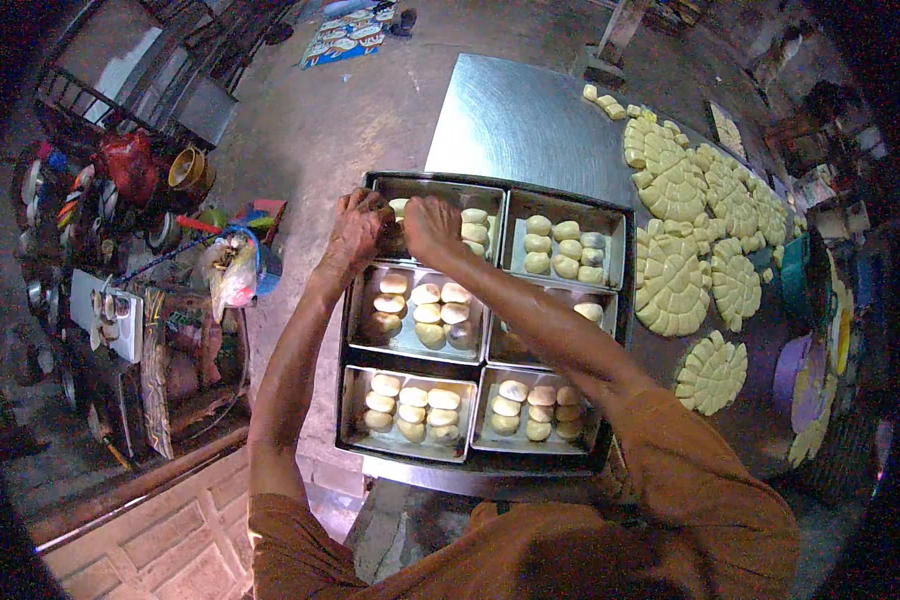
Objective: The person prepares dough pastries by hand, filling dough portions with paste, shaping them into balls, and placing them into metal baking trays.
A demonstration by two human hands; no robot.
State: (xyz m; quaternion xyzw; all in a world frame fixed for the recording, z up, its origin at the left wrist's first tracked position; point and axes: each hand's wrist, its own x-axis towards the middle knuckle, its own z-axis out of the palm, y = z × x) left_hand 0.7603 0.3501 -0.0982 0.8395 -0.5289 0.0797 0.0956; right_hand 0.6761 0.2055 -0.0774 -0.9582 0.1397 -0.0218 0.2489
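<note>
Six rectangular metal baking pans sit together in a dark tray frame [632, 270] at the table's near left corner. Both hands reach to the far left pan [448, 188], which holds pale dough balls [474, 225]. At that pan's left edge, my left hand [364, 225] is closed with its fingers curled inward. My right hand [434, 230] bends down into the same pan, fingers closed and mostly hidden beneath it. Between the hands a dough ball [399, 206] partly shows. Rows of dough balls lie in the other pans, and my right forearm covers part of the middle right one.
The metal table [500, 110] extends away and right. On its right side lie large scored dough rounds [672, 280] and cut dough pieces [610, 103]. A purple basin [798, 372] stands at the right edge. Left of me are a bucket [268, 270] and a cluttered rack [110, 310].
</note>
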